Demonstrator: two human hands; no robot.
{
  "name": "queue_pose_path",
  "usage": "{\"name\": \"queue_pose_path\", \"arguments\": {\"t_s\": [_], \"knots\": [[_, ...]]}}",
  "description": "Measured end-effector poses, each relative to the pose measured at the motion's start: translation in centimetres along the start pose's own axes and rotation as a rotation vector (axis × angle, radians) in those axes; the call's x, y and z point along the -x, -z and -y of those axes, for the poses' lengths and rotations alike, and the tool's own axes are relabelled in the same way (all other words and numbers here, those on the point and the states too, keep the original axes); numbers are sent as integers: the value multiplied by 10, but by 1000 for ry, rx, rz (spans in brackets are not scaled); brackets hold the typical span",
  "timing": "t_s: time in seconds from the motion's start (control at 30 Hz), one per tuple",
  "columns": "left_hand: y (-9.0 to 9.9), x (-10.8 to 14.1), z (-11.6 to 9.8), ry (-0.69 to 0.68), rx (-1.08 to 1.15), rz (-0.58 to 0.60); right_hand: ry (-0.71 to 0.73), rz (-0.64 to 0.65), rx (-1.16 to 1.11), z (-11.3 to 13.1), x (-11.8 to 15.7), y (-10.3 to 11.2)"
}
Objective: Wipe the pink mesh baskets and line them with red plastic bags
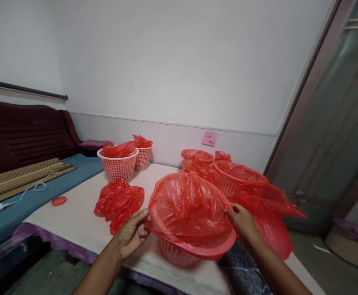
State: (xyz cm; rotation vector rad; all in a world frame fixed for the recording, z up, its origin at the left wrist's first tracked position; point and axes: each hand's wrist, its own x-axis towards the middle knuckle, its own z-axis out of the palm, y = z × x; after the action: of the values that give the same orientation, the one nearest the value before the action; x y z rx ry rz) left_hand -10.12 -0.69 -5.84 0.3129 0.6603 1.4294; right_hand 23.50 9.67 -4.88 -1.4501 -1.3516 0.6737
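A pink plastic basket (179, 255) stands at the near edge of the cloth-covered table (77, 205), lined with a red plastic bag (188, 209) whose mouth is stretched over the rim. My left hand (132, 234) pinches the bag's left edge at the rim. My right hand (243, 223) grips the bag's right edge on the opposite side. A crumpled pile of red bags (119, 201) lies just left of the basket, beside my left hand.
Two pink baskets (119, 167) with red bags sit at the back left by the wall. More lined baskets (231, 176) crowd the right, one bag hanging over the edge. A red lid (59, 200) lies left. A dark sofa (22, 135) and a door frame (304, 102) flank the table.
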Motion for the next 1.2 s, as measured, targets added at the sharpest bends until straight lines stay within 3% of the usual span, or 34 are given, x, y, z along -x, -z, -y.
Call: {"name": "queue_pose_path", "arguments": {"t_s": [0.2, 0.5, 0.63, 0.73, 0.83, 1.0, 1.2], "knots": [[1, -13, -8, 10, 13, 3, 8, 7, -5, 7, 4, 0], [7, -23, 16, 3, -53, -94, 8, 12, -42, 6, 5, -1], [7, -25, 7, -103, -225, -188, -4, 11, -61, 7, 6, 0], [-1, -30, -15, -324, -408, -290, -17, 21, -90, 10, 7, -1], [-16, -39, -39, -484, -646, -297, -25, 35, -132, 14, 7, -3], [-34, -54, -46, -448, -991, -215, -62, 46, -246, 16, 11, -5], [-20, -57, -33, -463, -1039, -209, -112, 156, -505, 17, 31, -15]]}}
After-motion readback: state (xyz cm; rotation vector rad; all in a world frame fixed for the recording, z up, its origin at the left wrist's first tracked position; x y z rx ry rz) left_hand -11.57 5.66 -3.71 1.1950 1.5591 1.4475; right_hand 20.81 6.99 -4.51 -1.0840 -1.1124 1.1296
